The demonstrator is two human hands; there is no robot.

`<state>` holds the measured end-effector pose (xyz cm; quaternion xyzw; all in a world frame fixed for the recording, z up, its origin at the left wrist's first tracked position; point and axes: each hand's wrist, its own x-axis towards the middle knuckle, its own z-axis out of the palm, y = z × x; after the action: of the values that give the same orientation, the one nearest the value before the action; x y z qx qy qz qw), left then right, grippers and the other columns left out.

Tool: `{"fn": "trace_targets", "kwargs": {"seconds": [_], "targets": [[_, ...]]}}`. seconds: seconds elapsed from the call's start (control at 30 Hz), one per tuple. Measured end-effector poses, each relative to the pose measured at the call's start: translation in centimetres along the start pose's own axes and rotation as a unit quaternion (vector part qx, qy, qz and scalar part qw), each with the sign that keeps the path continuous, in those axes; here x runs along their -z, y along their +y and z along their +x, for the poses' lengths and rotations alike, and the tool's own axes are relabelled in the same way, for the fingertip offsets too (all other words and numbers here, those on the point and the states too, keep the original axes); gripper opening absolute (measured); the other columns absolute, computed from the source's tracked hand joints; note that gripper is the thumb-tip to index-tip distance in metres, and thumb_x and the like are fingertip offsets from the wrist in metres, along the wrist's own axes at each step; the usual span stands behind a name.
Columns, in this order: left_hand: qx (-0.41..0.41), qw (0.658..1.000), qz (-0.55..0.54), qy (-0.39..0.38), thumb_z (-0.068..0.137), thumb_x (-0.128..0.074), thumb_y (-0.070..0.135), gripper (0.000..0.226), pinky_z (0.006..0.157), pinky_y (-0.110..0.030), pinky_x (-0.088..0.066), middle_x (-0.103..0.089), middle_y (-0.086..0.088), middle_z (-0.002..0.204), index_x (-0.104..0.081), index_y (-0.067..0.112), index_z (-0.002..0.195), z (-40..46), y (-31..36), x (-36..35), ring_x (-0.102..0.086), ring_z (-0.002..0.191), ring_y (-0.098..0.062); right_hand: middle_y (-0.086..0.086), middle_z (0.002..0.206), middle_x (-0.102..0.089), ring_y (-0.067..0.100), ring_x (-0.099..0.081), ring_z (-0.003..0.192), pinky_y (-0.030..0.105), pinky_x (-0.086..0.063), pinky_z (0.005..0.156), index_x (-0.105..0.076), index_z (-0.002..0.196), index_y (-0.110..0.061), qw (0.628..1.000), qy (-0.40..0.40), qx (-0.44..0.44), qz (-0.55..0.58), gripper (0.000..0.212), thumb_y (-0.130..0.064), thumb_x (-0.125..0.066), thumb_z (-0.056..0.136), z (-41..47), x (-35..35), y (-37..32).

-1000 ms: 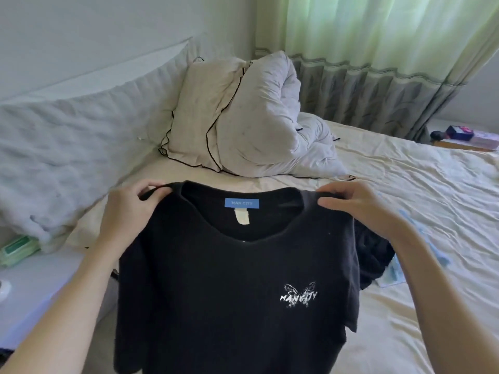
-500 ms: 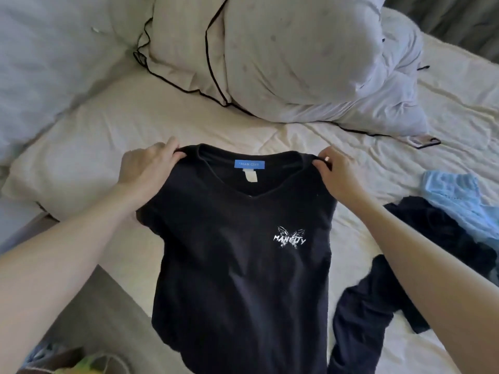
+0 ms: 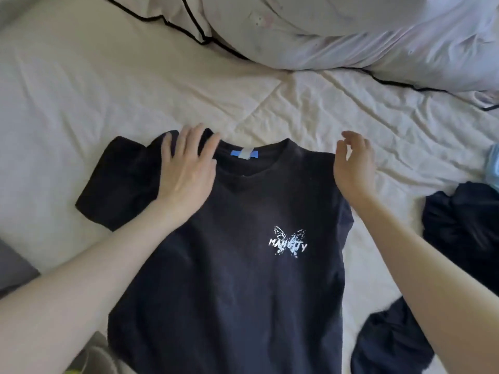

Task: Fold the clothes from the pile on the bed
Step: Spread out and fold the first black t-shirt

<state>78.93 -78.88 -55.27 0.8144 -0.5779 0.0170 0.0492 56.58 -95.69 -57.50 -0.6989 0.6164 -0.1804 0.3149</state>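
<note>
Black t-shirt (image 3: 237, 279) lies flat on the cream bedsheet (image 3: 108, 90), front up, collar pointing away from the person, white butterfly print below the right hand. Left hand (image 3: 186, 168) lies flat on the shirt's shoulder beside the collar, fingers straight and spread, pressing the cloth. The shirt's sleeve sticks out just left of that hand. Right hand (image 3: 353, 168) is at the opposite shoulder edge, fingers loosely curled, holding nothing; can't tell if it touches the fabric. Hands are apart, collar and blue neck label (image 3: 244, 155) between them. Dark clothes pile (image 3: 464, 225) sits right of the right arm, with a light blue garment (image 3: 494, 166) at the frame edge. White pillows (image 3: 337, 31) lie beyond both hands.
</note>
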Motion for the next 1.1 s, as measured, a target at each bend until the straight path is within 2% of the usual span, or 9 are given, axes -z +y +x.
{"fn": "trace_targets", "kwargs": {"seconds": [0.13,0.23,0.3,0.43,0.57,0.7,0.83,1.0,1.1], "targets": [[-0.04,0.983,-0.062,-0.168,0.094,-0.046,0.041,0.057,0.109,-0.064,-0.011,-0.018,-0.013,0.156,-0.033,0.023,0.146,-7.2,4.8,-4.0,-0.015,0.144,-0.036,0.003,0.11,-0.053,0.018,-0.048,0.103,0.031,-0.039,0.086,-0.054,0.119,-0.01,0.986,0.044,-0.16,0.026,0.03,-0.022,-0.036,0.099,-5.0,0.9,7.0],[-0.028,0.97,-0.009,-0.24,0.09,-0.019,0.061,0.068,0.11,-0.061,0.006,0.011,-0.003,0.159,0.002,0.033,0.149,-9.7,5.1,-6.9,0.009,0.146,-0.03,0.005,0.074,-0.048,0.021,-0.046,0.074,0.027,-0.036,0.059,-0.05,0.076,-0.012,0.947,-0.011,-0.304,0.1,0.026,-0.023,-0.038,0.096,-7.9,1.2,10.5],[-0.024,0.967,0.014,-0.254,0.087,-0.009,0.065,0.069,0.109,-0.06,0.012,0.028,0.001,0.153,0.021,0.037,0.142,-9.8,5.0,-7.9,0.018,0.144,-0.027,0.006,0.066,-0.052,0.02,-0.049,0.059,0.024,-0.041,0.052,-0.05,0.068,-0.014,0.914,-0.084,-0.368,0.151,0.031,-0.029,-0.048,0.096,-8.2,1.4,10.7],[-0.014,0.955,0.029,-0.295,0.083,-0.001,0.068,0.068,0.108,-0.06,0.013,0.045,0.005,0.14,0.039,0.039,0.13,-9.5,5.0,-8.2,0.027,0.141,-0.025,0.001,0.061,-0.054,0.016,-0.052,0.054,0.025,-0.047,0.054,-0.057,0.075,-0.012,0.782,-0.24,-0.475,0.323,0.019,-0.024,-0.057,0.09,-7.7,1.7,9.1],[-0.005,0.943,0.035,-0.332,0.084,-0.002,0.069,0.068,0.109,-0.06,0.011,0.05,0.006,0.136,0.044,0.041,0.126,-9.0,5.0,-7.9,0.03,0.14,-0.024,0.0,0.062,-0.042,0.016,-0.04,0.057,0.029,-0.038,0.064,-0.053,0.052,-0.016,0.732,-0.2,-0.48,0.44,0.04,-0.025,-0.06,0.09,-7.3,2.5,8.8],[0.001,0.932,0.043,-0.361,0.086,-0.004,0.069,0.068,0.109,-0.06,0.011,0.052,0.006,0.134,0.044,0.04,0.125,-8.5,5.3,-7.9,0.032,0.139,-0.025,-0.004,0.083,-0.07,0.013,-0.067,0.082,0.027,-0.055,0.072,-0.065,0.089,-0.018,0.797,0.01,-0.325,0.509,0.005,-0.019,-0.061,0.091,-7.8,5.3,9.4],[0.01,0.923,0.057,-0.381,0.087,-0.004,0.068,0.068,0.108,-0.061,0.012,0.055,0.005,0.131,0.043,0.039,0.126,-8.3,5.5,-7.9,0.033,0.138,-0.025,-0.01,0.076,-0.06,0.007,-0.056,0.076,0.02,-0.048,0.071,-0.063,0.077,-0.031,0.916,0.15,-0.221,0.3,0.014,-0.02,-0.064,0.086,-10.1,7.4,12.0],[0.014,0.914,0.063,-0.402,0.088,-0.005,0.068,0.069,0.108,-0.061,0.012,0.059,0.007,0.125,0.045,0.039,0.124,-8.0,5.9,-7.6,0.033,0.138,-0.025,0.002,0.091,-0.062,0.02,-0.06,0.087,0.037,-0.045,0.087,-0.055,0.082,-0.015,0.824,0.026,-0.443,0.352,0.026,-0.039,-0.065,0.087,-9.8,7.0,14.6],[0.017,0.911,0.073,-0.405,0.087,-0.004,0.068,0.069,0.109,-0.061,0.011,0.059,0.006,0.125,0.046,0.038,0.124,-8.0,6.0,-7.5,0.033,0.138,-0.026,-0.004,0.089,-0.057,0.018,-0.055,0.088,0.03,-0.044,0.074,-0.058,0.09,-0.018,0.905,0.004,-0.381,0.188,0.046,-0.062,-0.06,0.079,-6.7,7.2,15.0]]}}
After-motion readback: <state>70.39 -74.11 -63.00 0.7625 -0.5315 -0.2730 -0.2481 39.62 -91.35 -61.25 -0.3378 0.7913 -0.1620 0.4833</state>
